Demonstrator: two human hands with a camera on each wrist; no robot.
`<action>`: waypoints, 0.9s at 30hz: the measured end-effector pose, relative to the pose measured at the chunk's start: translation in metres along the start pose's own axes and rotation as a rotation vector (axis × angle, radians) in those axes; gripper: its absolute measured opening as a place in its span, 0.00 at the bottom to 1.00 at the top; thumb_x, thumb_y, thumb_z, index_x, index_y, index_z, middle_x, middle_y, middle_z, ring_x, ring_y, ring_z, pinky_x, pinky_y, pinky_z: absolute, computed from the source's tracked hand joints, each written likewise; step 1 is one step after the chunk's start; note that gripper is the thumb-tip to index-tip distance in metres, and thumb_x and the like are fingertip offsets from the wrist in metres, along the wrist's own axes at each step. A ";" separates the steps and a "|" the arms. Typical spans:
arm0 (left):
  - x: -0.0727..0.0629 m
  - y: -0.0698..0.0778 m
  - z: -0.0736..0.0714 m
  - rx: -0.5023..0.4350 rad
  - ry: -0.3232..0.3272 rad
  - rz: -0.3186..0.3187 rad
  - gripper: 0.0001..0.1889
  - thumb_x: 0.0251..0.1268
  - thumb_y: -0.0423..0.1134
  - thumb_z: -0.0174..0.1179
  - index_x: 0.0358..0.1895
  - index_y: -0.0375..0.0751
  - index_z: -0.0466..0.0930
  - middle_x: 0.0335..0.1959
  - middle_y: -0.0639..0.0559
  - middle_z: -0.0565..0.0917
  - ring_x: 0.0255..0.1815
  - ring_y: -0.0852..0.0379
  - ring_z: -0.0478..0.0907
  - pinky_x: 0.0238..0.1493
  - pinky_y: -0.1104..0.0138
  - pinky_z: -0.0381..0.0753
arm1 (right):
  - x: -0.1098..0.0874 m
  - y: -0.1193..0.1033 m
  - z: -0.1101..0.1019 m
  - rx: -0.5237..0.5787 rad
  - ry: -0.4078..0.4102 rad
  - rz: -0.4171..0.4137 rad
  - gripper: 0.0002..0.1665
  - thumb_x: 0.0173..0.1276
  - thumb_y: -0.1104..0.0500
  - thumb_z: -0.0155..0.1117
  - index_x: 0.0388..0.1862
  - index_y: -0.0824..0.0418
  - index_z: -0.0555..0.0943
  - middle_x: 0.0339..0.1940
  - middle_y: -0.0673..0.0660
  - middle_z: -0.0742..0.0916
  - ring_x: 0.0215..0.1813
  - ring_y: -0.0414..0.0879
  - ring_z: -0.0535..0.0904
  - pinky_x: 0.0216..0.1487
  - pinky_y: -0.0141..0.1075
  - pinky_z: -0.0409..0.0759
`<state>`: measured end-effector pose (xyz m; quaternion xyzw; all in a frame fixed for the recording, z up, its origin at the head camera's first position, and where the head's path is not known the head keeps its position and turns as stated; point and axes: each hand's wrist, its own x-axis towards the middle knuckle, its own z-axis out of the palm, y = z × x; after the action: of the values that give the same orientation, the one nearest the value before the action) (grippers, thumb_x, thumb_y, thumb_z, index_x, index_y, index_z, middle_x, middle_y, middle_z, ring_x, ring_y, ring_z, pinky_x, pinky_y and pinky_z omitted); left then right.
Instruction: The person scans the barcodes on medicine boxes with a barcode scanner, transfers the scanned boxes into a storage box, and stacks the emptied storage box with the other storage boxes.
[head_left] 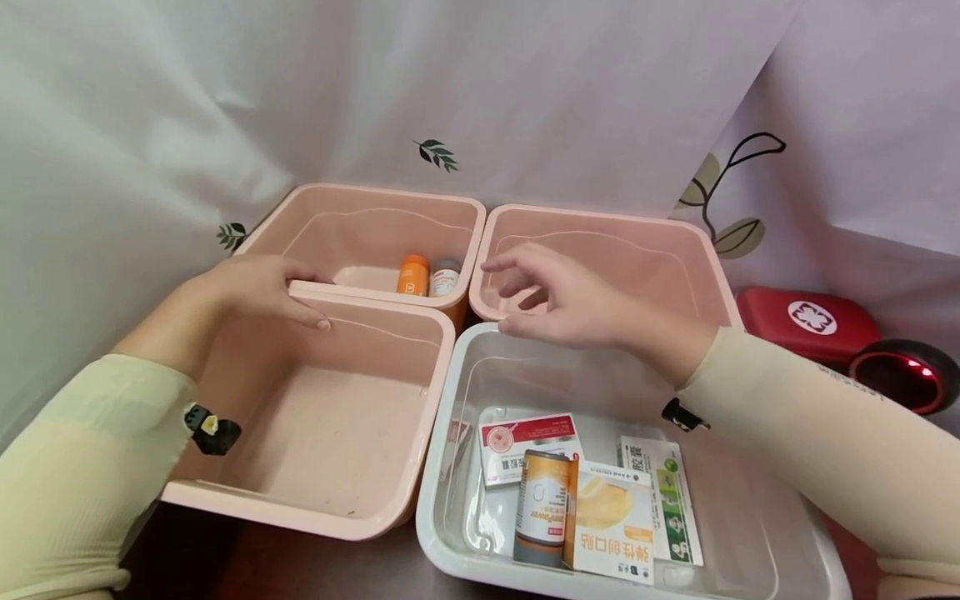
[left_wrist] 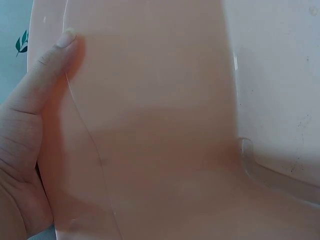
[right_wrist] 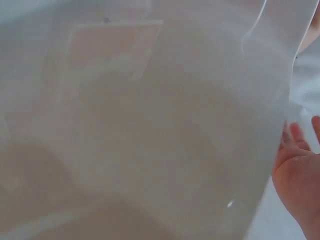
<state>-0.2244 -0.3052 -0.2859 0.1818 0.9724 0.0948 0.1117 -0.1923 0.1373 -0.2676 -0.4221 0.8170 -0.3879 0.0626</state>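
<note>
Likely between transfers: gripping a pink bin (head_left: pixel 337 433) with left fingers (head_left: pixel 306 271), holding nothing in loosely bent right fingers (head_left: pixel 517 257); next, probably reach below those for bottle (head_left: pixel 542 510) and boxes (head_left: pixel 611 521) in grey bin (head_left: pixel 540 379).

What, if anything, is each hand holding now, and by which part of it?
The left hand holds the near pink bin by its far rim, thumb on the inner side. The right hand holds nothing.
</note>
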 end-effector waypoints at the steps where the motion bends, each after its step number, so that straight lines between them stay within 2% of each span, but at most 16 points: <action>1: 0.000 0.000 0.000 -0.001 0.000 0.000 0.39 0.52 0.64 0.80 0.66 0.48 0.86 0.47 0.54 0.89 0.47 0.53 0.82 0.51 0.48 0.77 | -0.004 0.001 0.001 0.013 0.004 -0.015 0.34 0.69 0.60 0.76 0.72 0.63 0.76 0.68 0.58 0.81 0.61 0.50 0.84 0.58 0.45 0.85; 7: 0.000 0.000 -0.001 -0.009 0.003 -0.004 0.40 0.52 0.65 0.80 0.67 0.49 0.85 0.46 0.54 0.88 0.47 0.53 0.82 0.51 0.48 0.77 | -0.022 0.006 0.008 0.100 0.093 -0.146 0.23 0.66 0.66 0.77 0.59 0.65 0.85 0.58 0.56 0.85 0.57 0.50 0.83 0.57 0.44 0.85; 9: -0.001 0.000 -0.002 -0.006 0.006 0.001 0.40 0.52 0.64 0.80 0.66 0.49 0.85 0.47 0.54 0.88 0.47 0.52 0.82 0.52 0.48 0.77 | -0.025 0.007 0.010 0.153 0.116 -0.171 0.17 0.66 0.70 0.75 0.54 0.66 0.87 0.53 0.56 0.87 0.51 0.49 0.84 0.51 0.41 0.87; 12: -0.002 0.000 -0.002 0.001 0.009 0.008 0.39 0.52 0.63 0.81 0.66 0.48 0.86 0.48 0.53 0.89 0.47 0.52 0.82 0.52 0.47 0.77 | -0.027 0.008 0.011 0.185 0.173 -0.238 0.09 0.66 0.73 0.72 0.42 0.64 0.88 0.40 0.54 0.88 0.36 0.47 0.84 0.36 0.35 0.85; 15: -0.003 0.000 -0.002 0.003 0.009 0.003 0.39 0.52 0.63 0.81 0.66 0.47 0.85 0.48 0.53 0.88 0.47 0.51 0.82 0.52 0.47 0.77 | -0.029 0.006 0.011 0.233 0.187 -0.309 0.08 0.69 0.73 0.68 0.35 0.63 0.88 0.30 0.55 0.88 0.26 0.46 0.82 0.27 0.34 0.80; 17: -0.003 0.000 -0.002 0.003 0.008 -0.002 0.40 0.52 0.64 0.80 0.66 0.47 0.85 0.48 0.52 0.88 0.47 0.51 0.82 0.52 0.47 0.77 | -0.031 0.002 0.010 0.297 0.127 -0.327 0.08 0.73 0.72 0.64 0.36 0.65 0.87 0.30 0.56 0.88 0.26 0.47 0.83 0.27 0.36 0.81; 21: -0.002 0.001 -0.001 0.005 0.006 -0.005 0.40 0.52 0.65 0.80 0.66 0.47 0.85 0.48 0.52 0.88 0.47 0.51 0.82 0.52 0.47 0.77 | -0.037 -0.006 0.015 0.390 -0.090 -0.244 0.10 0.78 0.69 0.58 0.45 0.68 0.87 0.38 0.59 0.90 0.32 0.51 0.86 0.35 0.42 0.86; 24: -0.002 0.000 -0.001 0.007 0.006 -0.005 0.40 0.53 0.64 0.80 0.67 0.46 0.85 0.49 0.52 0.88 0.48 0.51 0.82 0.52 0.47 0.77 | -0.039 -0.010 0.024 0.321 -0.252 -0.159 0.09 0.79 0.64 0.62 0.51 0.63 0.87 0.42 0.54 0.90 0.38 0.49 0.87 0.41 0.43 0.87; 27: -0.002 0.000 -0.001 0.005 0.010 -0.006 0.41 0.52 0.64 0.80 0.67 0.46 0.85 0.49 0.51 0.88 0.48 0.50 0.82 0.53 0.46 0.77 | -0.039 -0.010 0.034 0.206 -0.421 -0.062 0.12 0.76 0.56 0.70 0.55 0.57 0.87 0.42 0.46 0.90 0.39 0.44 0.87 0.42 0.39 0.87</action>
<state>-0.2227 -0.3068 -0.2842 0.1784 0.9737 0.0930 0.1064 -0.1470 0.1428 -0.2929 -0.5101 0.7285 -0.3745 0.2625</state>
